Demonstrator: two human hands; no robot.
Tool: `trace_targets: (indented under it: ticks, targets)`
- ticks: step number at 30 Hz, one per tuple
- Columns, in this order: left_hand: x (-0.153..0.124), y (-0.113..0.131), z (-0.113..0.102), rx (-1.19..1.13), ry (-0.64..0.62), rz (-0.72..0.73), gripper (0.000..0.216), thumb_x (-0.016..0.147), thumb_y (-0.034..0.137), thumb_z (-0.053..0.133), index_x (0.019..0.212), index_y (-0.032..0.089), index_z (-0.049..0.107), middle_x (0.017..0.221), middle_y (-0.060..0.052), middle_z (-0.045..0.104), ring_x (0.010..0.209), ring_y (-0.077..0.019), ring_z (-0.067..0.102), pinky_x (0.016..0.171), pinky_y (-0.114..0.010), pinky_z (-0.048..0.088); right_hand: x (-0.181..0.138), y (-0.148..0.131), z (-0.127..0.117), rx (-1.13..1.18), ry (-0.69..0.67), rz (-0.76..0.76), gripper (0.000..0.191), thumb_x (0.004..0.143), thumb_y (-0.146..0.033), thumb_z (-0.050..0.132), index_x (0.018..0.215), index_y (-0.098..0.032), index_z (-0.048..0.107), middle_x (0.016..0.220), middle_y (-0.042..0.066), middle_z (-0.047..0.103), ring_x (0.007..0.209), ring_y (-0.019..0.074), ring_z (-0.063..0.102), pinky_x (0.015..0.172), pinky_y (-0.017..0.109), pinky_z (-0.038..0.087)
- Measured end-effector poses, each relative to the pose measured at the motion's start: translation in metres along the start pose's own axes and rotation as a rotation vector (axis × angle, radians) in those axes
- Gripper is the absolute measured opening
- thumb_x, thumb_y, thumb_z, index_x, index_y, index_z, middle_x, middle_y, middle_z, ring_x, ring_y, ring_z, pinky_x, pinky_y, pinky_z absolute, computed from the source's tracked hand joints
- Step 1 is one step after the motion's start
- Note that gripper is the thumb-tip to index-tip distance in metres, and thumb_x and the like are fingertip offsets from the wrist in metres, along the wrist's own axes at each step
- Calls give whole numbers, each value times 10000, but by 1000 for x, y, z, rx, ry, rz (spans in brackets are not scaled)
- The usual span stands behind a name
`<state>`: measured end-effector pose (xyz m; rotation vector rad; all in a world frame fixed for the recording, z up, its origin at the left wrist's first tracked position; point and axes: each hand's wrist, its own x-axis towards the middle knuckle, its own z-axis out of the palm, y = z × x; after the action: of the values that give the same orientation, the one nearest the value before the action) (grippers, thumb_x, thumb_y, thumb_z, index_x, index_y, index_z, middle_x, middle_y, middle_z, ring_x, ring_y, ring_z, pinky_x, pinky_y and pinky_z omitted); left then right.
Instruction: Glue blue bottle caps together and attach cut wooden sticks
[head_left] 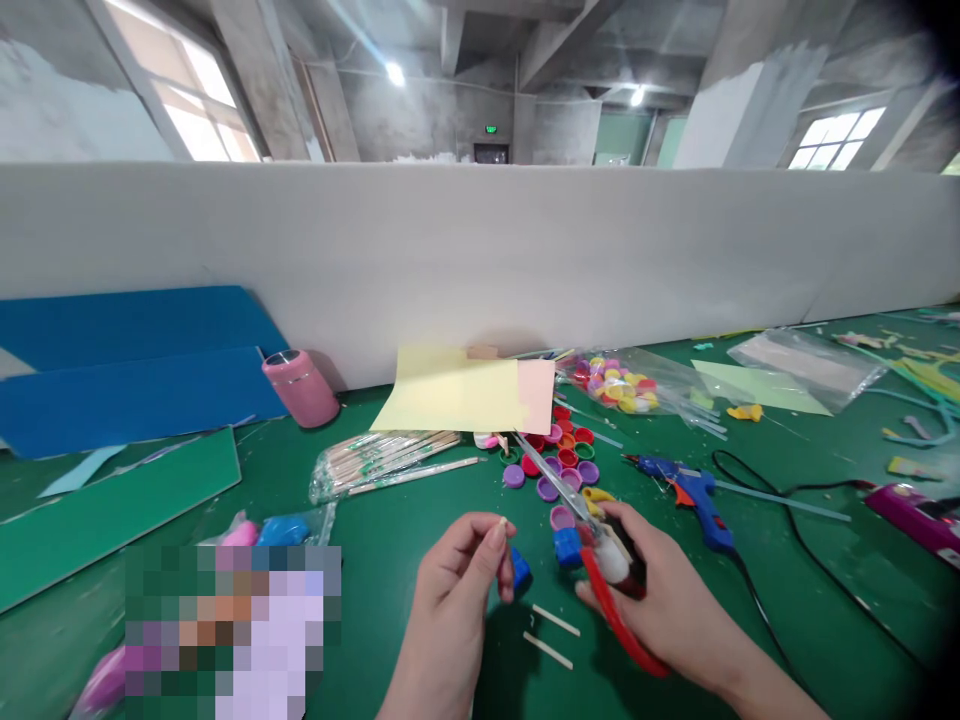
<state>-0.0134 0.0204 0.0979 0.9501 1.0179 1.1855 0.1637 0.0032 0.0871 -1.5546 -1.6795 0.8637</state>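
Observation:
My left hand (pixel 461 580) pinches a short wooden stick piece (pixel 503 522) between thumb and fingers, just above the green table. My right hand (pixel 660 590) grips red-handled scissors (pixel 592 545), whose blades point up and left toward a cluster of coloured bottle caps (pixel 559 462). Two cut stick pieces (pixel 553 635) lie on the table between my hands. A blue cap (pixel 568 547) sits by the scissors' pivot, and another blue cap (pixel 520 572) lies beside my left fingers.
A blue glue gun (pixel 694 495) with a black cord lies right of my hands. A bag of wooden sticks (pixel 379 460), yellow paper (pixel 450 392), a pink cup (pixel 300 388), a bag of caps (pixel 622 385) and blue and green foam sheets (pixel 127 380) lie about. A white wall bounds the table's far side.

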Motion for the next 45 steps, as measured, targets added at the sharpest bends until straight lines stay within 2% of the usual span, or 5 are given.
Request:
trace_targets:
  ticks: [3,9,19,37,45]
  targets:
    - [2,-6,-1,-58,-82,-59,161,790,306,530,724,169,581,542,58,380,491,-61,316,462,-189,257,-11,-5,-6,23,-92,97,422,589,-214,643,945,-222,417,740,-20,548,563,137,505,508,220,449]
    - [4,-14,-2,-40,-137,-40,160,805,305,514,730,178,576,588,51,367,539,-72,296,499,-203,250,-22,-8,-13,-9,-274,128,400,589,-182,622,880,-240,354,690,-48,489,559,120,459,495,200,400]
    - [7,-23,-12,48,-191,48,157,795,335,519,813,203,601,718,9,482,637,-103,382,570,-219,309,-25,7,-7,-171,-178,28,471,531,-196,667,917,-241,401,825,-23,531,636,138,477,512,212,356]
    - [11,-23,-15,176,-241,90,225,796,367,499,781,176,615,646,6,448,606,-117,358,553,-242,297,-24,6,-9,-147,-191,21,462,541,-175,652,930,-230,410,817,-26,526,638,133,472,549,215,375]
    - [7,-10,-9,301,-208,128,212,791,317,510,788,169,663,637,-8,510,599,-133,386,559,-246,302,-24,4,-10,-142,-185,-11,260,654,-240,607,837,-228,422,766,-24,533,599,127,456,536,212,378]
